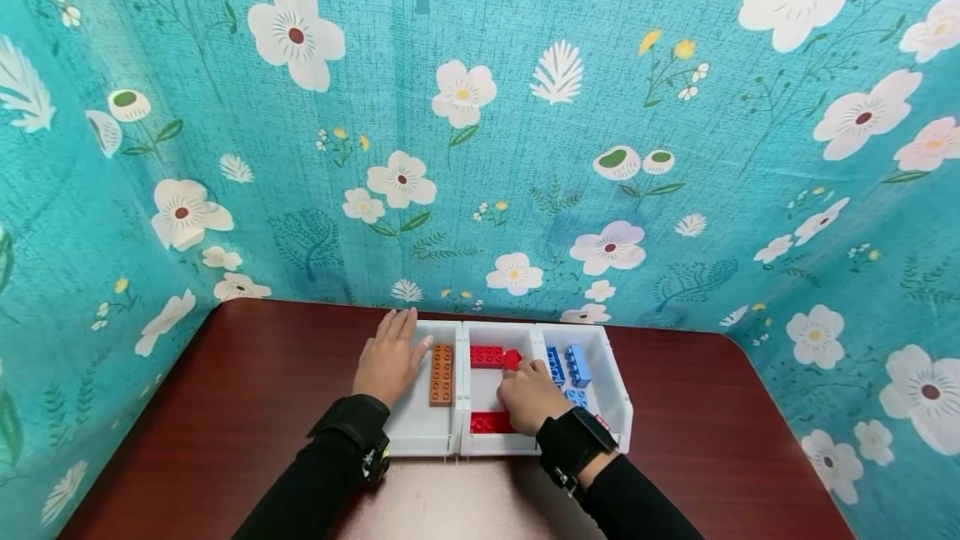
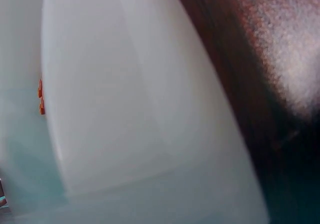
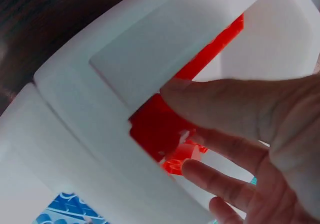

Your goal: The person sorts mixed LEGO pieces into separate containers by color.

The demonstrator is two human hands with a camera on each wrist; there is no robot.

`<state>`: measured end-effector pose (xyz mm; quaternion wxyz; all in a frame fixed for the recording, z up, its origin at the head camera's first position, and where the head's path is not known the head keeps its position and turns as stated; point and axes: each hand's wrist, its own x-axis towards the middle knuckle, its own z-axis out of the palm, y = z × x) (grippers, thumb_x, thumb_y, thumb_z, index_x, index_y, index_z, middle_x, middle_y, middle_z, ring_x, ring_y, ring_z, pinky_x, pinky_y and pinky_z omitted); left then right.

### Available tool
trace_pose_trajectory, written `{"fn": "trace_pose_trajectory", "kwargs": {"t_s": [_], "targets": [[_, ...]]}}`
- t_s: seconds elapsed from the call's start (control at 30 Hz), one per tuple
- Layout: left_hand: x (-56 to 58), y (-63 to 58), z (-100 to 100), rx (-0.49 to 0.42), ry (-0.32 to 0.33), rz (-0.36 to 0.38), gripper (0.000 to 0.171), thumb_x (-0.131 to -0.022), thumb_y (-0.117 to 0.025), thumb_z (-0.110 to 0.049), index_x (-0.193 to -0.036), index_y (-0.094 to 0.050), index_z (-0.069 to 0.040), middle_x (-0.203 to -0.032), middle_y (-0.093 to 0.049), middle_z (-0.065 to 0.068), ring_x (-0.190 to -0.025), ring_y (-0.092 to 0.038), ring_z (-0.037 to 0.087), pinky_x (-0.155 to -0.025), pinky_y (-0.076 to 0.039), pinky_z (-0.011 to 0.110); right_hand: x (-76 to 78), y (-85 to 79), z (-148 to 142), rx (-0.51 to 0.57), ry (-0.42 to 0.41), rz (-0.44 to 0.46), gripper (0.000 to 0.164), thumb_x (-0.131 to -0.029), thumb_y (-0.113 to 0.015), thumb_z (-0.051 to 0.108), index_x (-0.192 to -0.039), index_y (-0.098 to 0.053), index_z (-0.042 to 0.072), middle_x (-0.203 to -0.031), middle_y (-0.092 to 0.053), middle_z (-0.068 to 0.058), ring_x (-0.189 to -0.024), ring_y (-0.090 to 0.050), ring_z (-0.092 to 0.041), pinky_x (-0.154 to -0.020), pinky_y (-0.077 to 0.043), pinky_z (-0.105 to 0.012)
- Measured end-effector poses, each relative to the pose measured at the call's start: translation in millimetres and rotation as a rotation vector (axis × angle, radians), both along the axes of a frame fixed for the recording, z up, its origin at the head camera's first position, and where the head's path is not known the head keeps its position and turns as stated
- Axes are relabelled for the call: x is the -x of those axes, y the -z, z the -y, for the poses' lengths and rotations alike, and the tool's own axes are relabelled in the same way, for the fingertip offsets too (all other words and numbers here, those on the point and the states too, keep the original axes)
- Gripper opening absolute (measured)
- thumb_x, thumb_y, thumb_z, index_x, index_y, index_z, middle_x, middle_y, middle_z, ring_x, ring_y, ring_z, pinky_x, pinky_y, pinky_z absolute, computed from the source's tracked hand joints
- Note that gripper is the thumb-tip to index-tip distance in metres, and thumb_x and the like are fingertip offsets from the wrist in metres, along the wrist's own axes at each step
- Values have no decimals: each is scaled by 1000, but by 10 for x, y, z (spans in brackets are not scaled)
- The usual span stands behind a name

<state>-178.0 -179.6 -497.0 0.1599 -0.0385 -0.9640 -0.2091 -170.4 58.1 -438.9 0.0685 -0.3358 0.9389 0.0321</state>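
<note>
My left hand [image 1: 386, 361] rests at the left rim of a white bin [image 1: 420, 446], its fingers straight and holding nothing. A brown toy building brick column [image 1: 442, 375] lies in that bin, right of the hand. In the middle white bin [image 1: 486, 445], my right hand [image 1: 534, 397] reaches down, and in the right wrist view it pinches a red building brick [image 3: 159, 126] between thumb and fingers, close to the bin wall. More red bricks lie in this bin, one at the back left [image 1: 487, 356] and one along the front [image 1: 491, 422]. The right hand partly hides the bin.
A right-hand white bin [image 1: 622, 407] adjoins the middle one and holds several blue bricks [image 1: 577, 366]. The bins stand on a dark red-brown table [image 1: 690, 407]. Behind it hangs a teal flowered cloth [image 1: 480, 190]. A pale shiny patch [image 1: 450, 498] lies in front.
</note>
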Motion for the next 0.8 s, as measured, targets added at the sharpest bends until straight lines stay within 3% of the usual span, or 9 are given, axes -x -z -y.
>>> {"fn": "trace_pose_trajectory", "kwargs": {"t_s": [0.07, 0.17, 0.3, 0.47, 0.57, 0.7, 0.8], "targets": [[2, 7, -2, 0, -2, 7, 61, -103, -59, -35, -150, -45, 2, -149, -48, 23, -142, -40, 39, -104, -45, 60, -6, -10, 8, -16, -2, -4, 16, -86, -73, 4, -72, -72, 13, -104, -75, -8, -91, -60, -26, -87, -45, -41], [2, 9, -3, -1, -6, 5, 61, -103, -59, -34, -150, -44, 2, -149, -48, 23, -142, -40, 40, -104, -45, 61, -5, -32, 29, -11, 1, 59, 9, -85, -75, 6, -79, -73, 12, -93, -72, -4, -85, -58, -22, -91, -46, -42], [-4, 9, 1, 0, -6, 1, 62, -103, -60, -35, -150, -45, 3, -148, -49, 23, -142, -40, 40, -103, -45, 61, 9, -32, 67, 3, 17, 223, 7, -83, -75, 6, -84, -72, 12, -79, -62, 3, -79, -54, -17, -96, -44, -42], [-2, -1, 4, -2, -2, 4, 61, -103, -60, -34, -150, -45, 3, -149, -49, 23, -142, -40, 40, -104, -45, 61, 28, 31, 107, 66, 65, 385, 13, -89, -75, 16, -100, -74, 10, -80, -63, 6, -77, -54, -13, -103, -39, -45], [-5, -14, 1, -4, -2, 13, 61, -103, -59, -34, -150, -45, 3, -149, -48, 23, -142, -39, 40, -104, -44, 61, 40, 78, 125, 92, 83, 409, 18, -92, -76, 26, -103, -74, 11, -80, -62, 6, -78, -53, -13, -93, -40, -43], [-10, -32, -7, -11, -4, 25, 61, -103, -59, -34, -150, -45, 3, -149, -48, 23, -143, -39, 40, -105, -43, 61, 71, 119, 142, 105, 90, 391, 24, -90, -78, 34, -86, -70, 12, -73, -56, 4, -74, -50, -14, -76, -39, -34], [-8, -27, -13, -13, -3, 21, 61, -103, -59, -33, -150, -45, 3, -149, -48, 24, -143, -39, 40, -106, -43, 60, 96, 139, 134, 145, 118, 391, 29, -86, -82, 34, -82, -63, 11, -72, -53, 3, -74, -48, -15, -71, -40, -31]]}}
